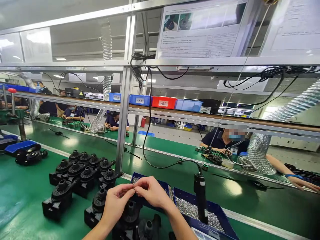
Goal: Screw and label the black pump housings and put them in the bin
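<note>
Pinching grip, left hand (115, 200) and right hand (154, 194), on something tiny (135, 188); driver (200, 196) partly hiding tray (186, 196), housings (131, 212) below

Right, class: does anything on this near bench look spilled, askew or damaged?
Nothing clearly stands out. The black housings stand upright in loose rows, and the visible metal parts lie inside their blue bins.

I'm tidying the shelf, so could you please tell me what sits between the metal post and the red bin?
The head view shows a blue bin between the metal post and the red bin.
</note>
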Tool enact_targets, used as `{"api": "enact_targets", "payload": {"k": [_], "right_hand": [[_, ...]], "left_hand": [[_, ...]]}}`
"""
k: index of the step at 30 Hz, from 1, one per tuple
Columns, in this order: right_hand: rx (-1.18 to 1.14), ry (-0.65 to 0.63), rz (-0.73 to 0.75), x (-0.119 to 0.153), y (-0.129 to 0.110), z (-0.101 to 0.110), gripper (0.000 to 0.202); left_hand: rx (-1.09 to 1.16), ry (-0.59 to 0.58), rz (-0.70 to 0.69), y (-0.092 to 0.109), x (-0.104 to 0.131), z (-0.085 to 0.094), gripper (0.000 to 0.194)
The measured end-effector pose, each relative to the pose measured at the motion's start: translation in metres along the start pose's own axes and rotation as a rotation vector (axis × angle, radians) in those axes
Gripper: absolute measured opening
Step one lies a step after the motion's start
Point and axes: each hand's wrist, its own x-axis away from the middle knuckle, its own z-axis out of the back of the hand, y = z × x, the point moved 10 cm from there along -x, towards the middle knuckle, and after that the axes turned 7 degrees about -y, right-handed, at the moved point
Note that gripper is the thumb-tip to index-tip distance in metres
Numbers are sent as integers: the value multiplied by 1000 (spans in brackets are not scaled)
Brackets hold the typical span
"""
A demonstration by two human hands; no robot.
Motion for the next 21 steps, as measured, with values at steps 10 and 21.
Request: {"api": "enact_targets", "payload": {"k": [10, 21], "right_hand": [[212, 123, 203, 11, -38, -7, 26], [342, 153, 406, 17, -53, -6, 16]], "left_hand": [[192, 128, 9, -1, 2, 11, 51], [381, 201, 114, 0, 9, 8, 58]]}}
